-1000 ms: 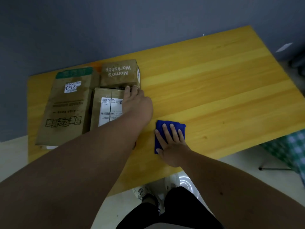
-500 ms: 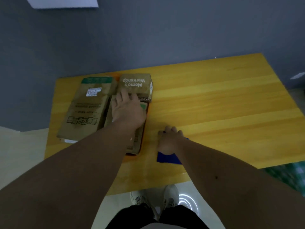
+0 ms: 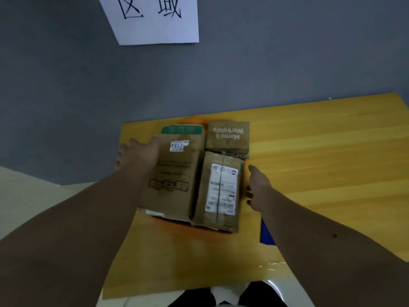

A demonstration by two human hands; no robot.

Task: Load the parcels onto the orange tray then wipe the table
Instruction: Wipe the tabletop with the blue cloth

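3 brown parcels (image 3: 194,173) (labels up) packed on orange tray (image 3: 183,229).

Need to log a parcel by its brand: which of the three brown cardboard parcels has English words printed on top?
The small, squarish brown cardboard parcel at the far right, printed "Momo's Workshop"; the other two carry white labels.

Table (image 3: 321,165) open rt of parcels (image 3: 199,173) — wall (image 3: 88,107) behind.

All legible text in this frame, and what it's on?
"区域": white paper sign on the grey wall.
"Momo's Workshop", upside down: small brown box.
"2193", upside down: white sticker on the large flat parcel.
Large parcel's dark print and green band: blurred, unreadable.
Shipping label on the narrow parcel: too small.
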